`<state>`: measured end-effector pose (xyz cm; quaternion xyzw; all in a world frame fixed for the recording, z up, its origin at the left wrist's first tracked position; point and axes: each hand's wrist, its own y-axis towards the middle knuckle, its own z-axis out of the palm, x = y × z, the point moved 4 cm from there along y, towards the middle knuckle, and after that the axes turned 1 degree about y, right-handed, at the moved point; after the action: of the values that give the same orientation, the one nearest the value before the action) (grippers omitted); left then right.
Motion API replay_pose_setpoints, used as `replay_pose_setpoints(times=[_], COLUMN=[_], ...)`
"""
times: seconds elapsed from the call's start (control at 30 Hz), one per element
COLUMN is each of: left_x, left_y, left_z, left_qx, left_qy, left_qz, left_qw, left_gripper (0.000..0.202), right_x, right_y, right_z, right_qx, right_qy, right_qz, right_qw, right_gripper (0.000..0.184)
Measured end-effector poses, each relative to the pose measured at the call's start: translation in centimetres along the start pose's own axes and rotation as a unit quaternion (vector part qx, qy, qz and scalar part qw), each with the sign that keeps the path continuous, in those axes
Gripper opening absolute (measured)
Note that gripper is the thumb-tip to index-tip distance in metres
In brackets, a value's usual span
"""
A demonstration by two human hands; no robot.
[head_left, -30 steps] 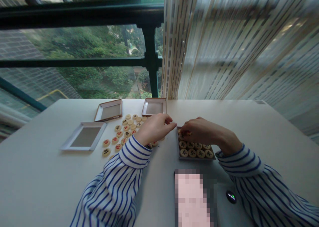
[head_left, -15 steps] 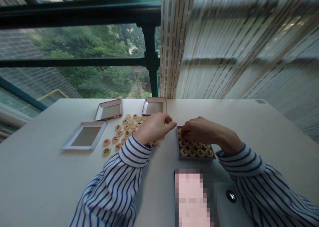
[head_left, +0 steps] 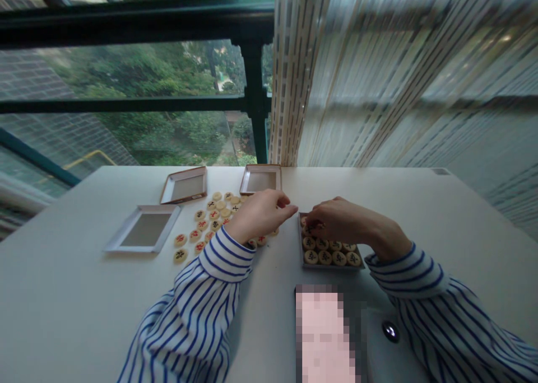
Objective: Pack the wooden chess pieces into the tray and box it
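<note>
On the white table [head_left: 420, 215], the box [head_left: 332, 267] holds neat pieces [head_left: 324, 257] that the right hand [head_left: 342, 219], its bent fingers hiding whether they grip one, could bump by pressing crooked, while the loosely open left hand [head_left: 258, 215]'s low sleeve [head_left: 189, 299] could scatter loose pieces [head_left: 194, 236].
</note>
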<state>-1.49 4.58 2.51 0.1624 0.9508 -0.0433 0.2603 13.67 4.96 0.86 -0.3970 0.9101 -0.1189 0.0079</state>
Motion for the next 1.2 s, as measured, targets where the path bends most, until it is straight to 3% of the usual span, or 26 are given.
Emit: replay_pose_setpoints(times=[0.47,0.7,0.9,1.07,1.2], left_x=[0.4,0.6,1.1,1.7,2.0], left_y=[0.0,-0.2,-0.3,-0.8,-1.4], left_z=[-0.2,-1.1,-2.4,-4.0,-5.3], left_qx=[-0.006,-0.029,-0.074,-0.134,-0.166], left_qy=[-0.010,-0.006,-0.038,-0.050,-0.053], left_qz=[-0.002,-0.007,-0.013,-0.008,-0.014], left_qw=[1.000,1.000,0.996,0.990,0.985], left_gripper=[0.039,0.039,0.033,0.031,0.032], right_x=[0.0,-0.3,-0.3,0.0,0.3], right_y=[-0.2,-0.1,-0.3,-0.7,-0.9], right_z=[-0.1,-0.7,-2.4,-3.7,-4.1], right_qx=[-0.028,-0.041,-0.131,-0.239,-0.275], right_qy=[-0.014,-0.035,-0.081,-0.112,-0.099], right_qz=[-0.022,0.010,0.056,0.092,0.106], right_qw=[0.999,0.998,0.987,0.960,0.950], right_gripper=[0.018,0.024,0.024,0.024,0.024])
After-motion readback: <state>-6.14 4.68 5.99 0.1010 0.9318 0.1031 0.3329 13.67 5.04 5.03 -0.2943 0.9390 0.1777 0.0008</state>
